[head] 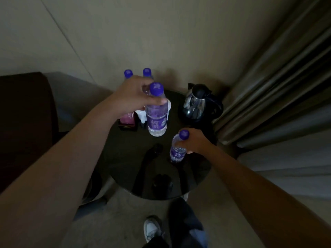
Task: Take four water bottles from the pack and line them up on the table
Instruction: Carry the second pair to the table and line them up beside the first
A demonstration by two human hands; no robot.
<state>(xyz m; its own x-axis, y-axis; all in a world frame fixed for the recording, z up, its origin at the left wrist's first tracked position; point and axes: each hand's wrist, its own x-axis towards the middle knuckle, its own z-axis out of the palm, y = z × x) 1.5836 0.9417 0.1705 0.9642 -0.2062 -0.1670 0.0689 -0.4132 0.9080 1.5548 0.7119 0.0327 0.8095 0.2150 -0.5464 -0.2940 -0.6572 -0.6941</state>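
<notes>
Head view: left hand [133,97] was wrapped round a bottle [156,113] w/ purple cap, held up above the round dark table [125,163]. Right hand [194,143] gripped a 2nd bottle [177,152] at its neck, standing on the table. Two more bottles [147,73] stood behind at the back, a kettle [198,102] to the right.

bottles [156,111]: 4 | kettle [197,102]: 1 | table [129,158]: 1 | hands [132,97]: 2

Four purple-capped water bottles [156,111] (clear), upright, two behind, two nearer
</notes>
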